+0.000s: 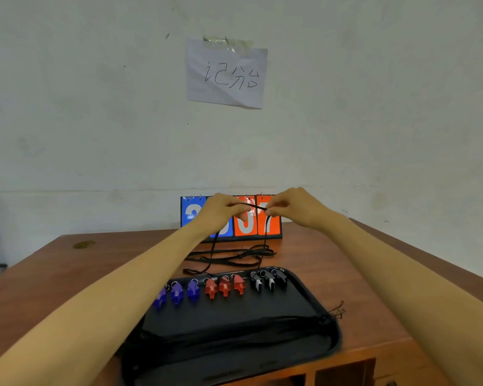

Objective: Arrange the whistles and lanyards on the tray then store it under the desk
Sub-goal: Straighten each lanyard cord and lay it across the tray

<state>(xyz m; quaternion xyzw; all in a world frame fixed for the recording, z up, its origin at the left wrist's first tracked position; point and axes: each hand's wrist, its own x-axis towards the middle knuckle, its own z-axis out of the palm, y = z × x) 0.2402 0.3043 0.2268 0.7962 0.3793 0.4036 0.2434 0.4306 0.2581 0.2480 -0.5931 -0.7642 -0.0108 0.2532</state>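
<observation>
A black tray (304, 302) lies on the wooden desk (76, 274) near its front edge. Along its far side stand three blue whistles (176, 293), three red whistles (224, 286) and three black whistles (269, 280) in a row. Straightened black lanyards (234, 327) lie across the tray's near half. My left hand (221, 208) and my right hand (293, 206) are raised above the desk, each pinching one black lanyard (255, 208) stretched between them; its two ends hang down. Loose lanyards (234, 256) lie tangled on the desk behind the tray.
A flip scoreboard (246, 227) with blue and orange number cards stands at the back of the desk against the wall. A handwritten paper note (226, 73) is taped to the wall above. Lanyard ends (336, 310) stick out past the tray's right rim.
</observation>
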